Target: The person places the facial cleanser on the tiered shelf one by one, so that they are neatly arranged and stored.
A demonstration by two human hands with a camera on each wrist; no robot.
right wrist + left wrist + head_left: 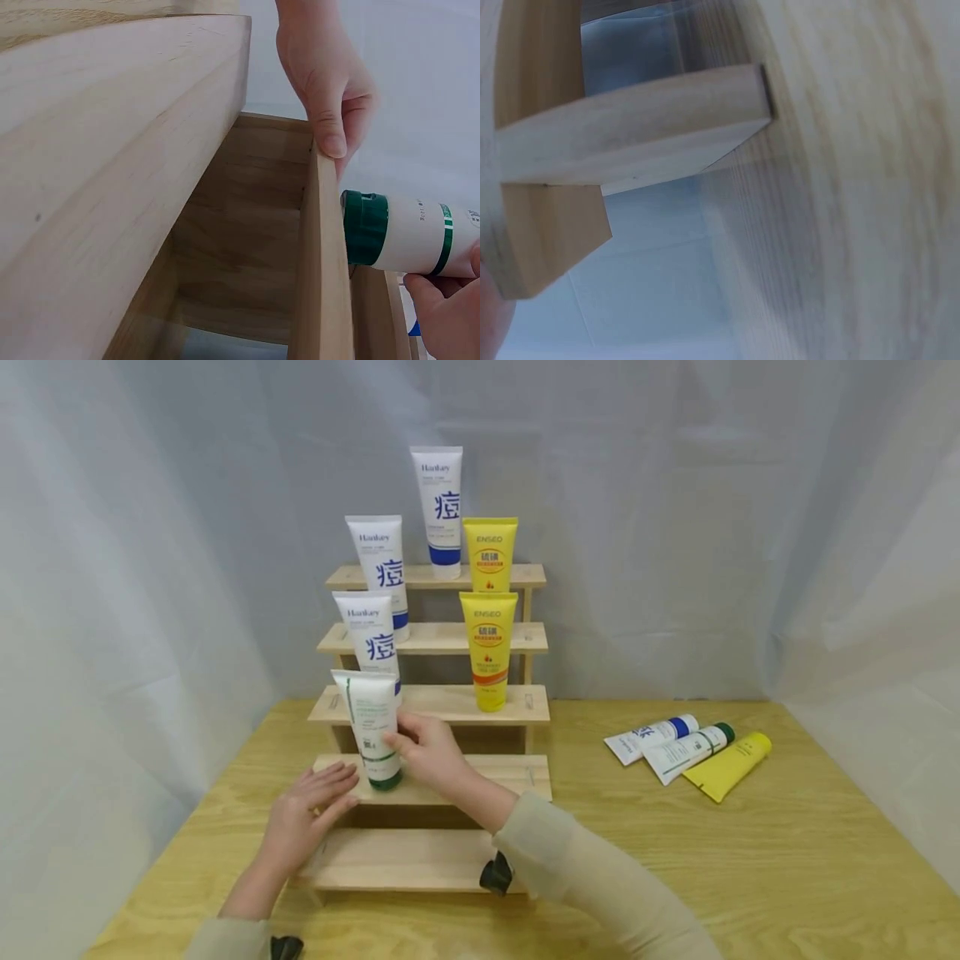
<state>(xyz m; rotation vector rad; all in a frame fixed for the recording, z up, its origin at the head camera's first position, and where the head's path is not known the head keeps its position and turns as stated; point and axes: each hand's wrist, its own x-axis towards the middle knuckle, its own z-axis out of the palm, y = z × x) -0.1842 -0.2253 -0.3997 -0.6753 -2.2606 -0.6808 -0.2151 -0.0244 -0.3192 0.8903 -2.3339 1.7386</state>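
Note:
My right hand (pixel 435 756) holds a white squeeze tube with a green cap (pixel 372 727), its thumb and fingers round the tube's right side. The tube stands nearly upright, cap down, at the left part of the second-lowest step of a wooden tiered rack (pixel 480 777). In the right wrist view, the green cap (pixel 365 227) is at the step's board. Beside the tube, my left hand (pixel 300 814) rests on that step's left end with fingers fairly straight. Its thumb (pixel 330 135) touches the board's front edge. In the left wrist view, mostly rack wood (pixel 645 124) shows.
White-and-blue tubes (pixel 438 510) stand on the upper steps, left and centre. Two yellow tubes (pixel 491 652) stand on the right. On the wooden table (pixel 810 843) lie a white-and-blue tube (pixel 648 739), a green-capped tube (pixel 690 752) and a yellow tube (pixel 729 767).

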